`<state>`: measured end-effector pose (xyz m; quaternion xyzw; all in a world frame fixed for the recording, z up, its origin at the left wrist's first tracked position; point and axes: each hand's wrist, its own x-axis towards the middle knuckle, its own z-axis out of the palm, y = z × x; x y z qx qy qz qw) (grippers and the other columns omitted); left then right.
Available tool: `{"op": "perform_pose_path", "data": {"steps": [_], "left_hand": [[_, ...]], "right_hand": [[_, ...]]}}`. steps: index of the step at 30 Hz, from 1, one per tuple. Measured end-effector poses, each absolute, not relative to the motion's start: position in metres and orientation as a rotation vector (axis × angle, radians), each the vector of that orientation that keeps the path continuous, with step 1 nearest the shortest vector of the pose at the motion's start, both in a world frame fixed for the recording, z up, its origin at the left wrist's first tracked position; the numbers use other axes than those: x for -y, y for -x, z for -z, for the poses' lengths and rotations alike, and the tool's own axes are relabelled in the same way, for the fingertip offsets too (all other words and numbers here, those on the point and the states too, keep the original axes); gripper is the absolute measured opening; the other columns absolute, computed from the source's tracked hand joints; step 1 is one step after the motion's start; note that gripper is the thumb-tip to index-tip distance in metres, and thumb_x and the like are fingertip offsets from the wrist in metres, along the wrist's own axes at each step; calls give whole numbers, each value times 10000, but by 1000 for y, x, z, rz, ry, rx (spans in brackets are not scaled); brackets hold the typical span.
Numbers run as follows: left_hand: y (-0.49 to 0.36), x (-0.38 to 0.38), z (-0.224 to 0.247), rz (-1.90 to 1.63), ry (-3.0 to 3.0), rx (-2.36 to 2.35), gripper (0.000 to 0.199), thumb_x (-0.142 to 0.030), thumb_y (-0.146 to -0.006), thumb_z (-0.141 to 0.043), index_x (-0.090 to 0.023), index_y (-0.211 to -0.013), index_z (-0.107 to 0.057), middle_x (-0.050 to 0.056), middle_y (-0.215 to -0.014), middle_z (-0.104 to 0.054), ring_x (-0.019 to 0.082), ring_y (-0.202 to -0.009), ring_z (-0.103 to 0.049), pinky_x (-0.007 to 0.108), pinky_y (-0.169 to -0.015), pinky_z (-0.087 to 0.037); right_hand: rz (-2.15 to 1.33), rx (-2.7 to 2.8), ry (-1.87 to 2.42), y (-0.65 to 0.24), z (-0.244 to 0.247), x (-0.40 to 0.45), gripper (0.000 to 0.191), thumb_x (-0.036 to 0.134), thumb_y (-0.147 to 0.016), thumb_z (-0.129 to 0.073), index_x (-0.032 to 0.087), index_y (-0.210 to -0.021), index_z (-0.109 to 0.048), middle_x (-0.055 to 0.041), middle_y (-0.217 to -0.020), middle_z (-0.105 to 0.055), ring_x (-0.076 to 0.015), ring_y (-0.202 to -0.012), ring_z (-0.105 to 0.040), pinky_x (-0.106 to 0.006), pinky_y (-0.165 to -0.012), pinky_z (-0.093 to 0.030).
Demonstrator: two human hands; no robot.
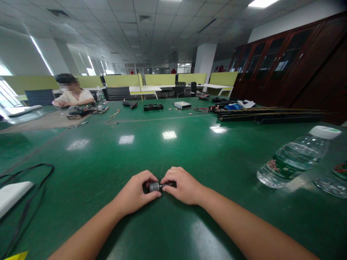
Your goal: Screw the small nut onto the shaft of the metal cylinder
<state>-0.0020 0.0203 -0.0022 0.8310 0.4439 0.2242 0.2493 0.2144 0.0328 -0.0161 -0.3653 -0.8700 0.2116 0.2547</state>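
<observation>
A small grey metal cylinder (154, 186) lies between the thumb and fingers of my left hand (137, 193), low over the green table in front of me. From its right end runs a thin, dark, ridged rod (163, 185). My right hand (182, 185) pinches this rod, its fingertips close to those of my left. Part of the rod is hidden by the right fingers, and the cylinder's dark left end sits inside the left grip. I cannot tell the exact kind of part.
Water bottles (294, 159) stand at the right. On the left are a white box (15, 196) and a black cable (29, 202). Across the green table (173, 144) lie a power drill (130, 104), a silver box (182, 105) and long dark rails (244, 116). A person (72, 94) sits far left.
</observation>
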Motion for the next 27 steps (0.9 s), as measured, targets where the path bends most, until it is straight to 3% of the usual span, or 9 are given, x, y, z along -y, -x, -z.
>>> {"op": "perform_pose_path", "data": {"steps": [9,15,27], "left_hand": [[0,-19,1,-606,-2284,-1232,179,-312,-792,-695,-192,-913,-640,17,-836,-636,176,-755,-586,266,-670,-440],[-1,-18,1,-599,-2298,-1250,165,-318,-796,-688,-193,-892,-638,18,-830,-629,178,-752,-584,267,-670,-440],[-1,-17,-1,-585,-2277,-1252,167,-301,-798,-695,-189,-907,-638,18,-846,-624,186,-773,-590,277,-683,-438]], "right_hand": [[-550,2380,968,-215,18,-32,187,250,-846,-675,228,-1026,-719,-35,-917,-709,-187,-901,-590,-347,-860,-394],[-578,2339,995,-213,17,-32,152,202,-779,-728,218,-925,-687,-1,-832,-680,-161,-811,-574,-324,-822,-390],[-575,2344,963,-214,19,-34,132,194,-788,-708,219,-917,-719,-15,-848,-701,-176,-846,-579,-314,-806,-411]]}}
